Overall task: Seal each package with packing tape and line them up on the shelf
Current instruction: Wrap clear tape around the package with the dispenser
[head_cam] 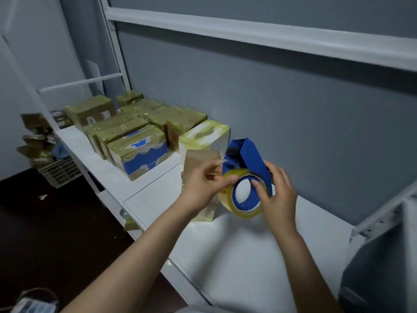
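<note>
Head view, nearest first: both forearms reach out over the white shelf (237, 256). The right hand (279, 195) is curled round the blue tape dispenser (250, 154), one finger lying across the core of the tape roll (246, 211). The left hand (203, 184) pinches thumb and forefinger at the roll's upper left edge, apparently picking at the loose end; I cannot tell whether any tape has lifted.

Just beyond the left hand, partly hidden by it, a brown cardboard package (198, 159) stands upright on the shelf, its long axis vertical. It lies left of the dispenser, so the left hand is the nearer one, and the tape will likely have to be drawn leftward and away onto it.

Farther back and left, sealed packages (140, 141) sit in close rows, a white taped box (207, 134) nearest the brown one. Past the shelf's far left end a slatted crate (61, 172) rests on the floor.
</note>
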